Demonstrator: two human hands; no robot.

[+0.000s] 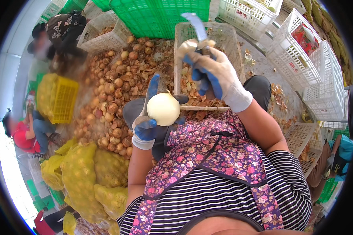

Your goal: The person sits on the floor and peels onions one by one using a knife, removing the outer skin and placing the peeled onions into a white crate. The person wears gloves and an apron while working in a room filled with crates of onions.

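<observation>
A peeled white onion [163, 109] rests in my left hand [147, 126], whose gloved fingers cup it, one finger raised along its side. My right hand [214, 70], in a white and blue glove, grips a knife [197, 27] with a curved blade that points up and away. A pale piece, perhaps onion or peel, shows blurred at the knife's base by my right fingers. Below my right hand, onion skins lie in a whitish plastic crate [209, 108]. To the left of my left hand spreads a pile of unpeeled onions [114, 108] among loose skins.
Yellow mesh sacks of onions [78, 176] stand at lower left, near a yellow crate [65, 100]. Green crates [161, 17] are ahead. White crates [297, 55] line the right side. Co-workers sit at left [29, 132] and upper left [64, 35]; another person [332, 161] is at far right.
</observation>
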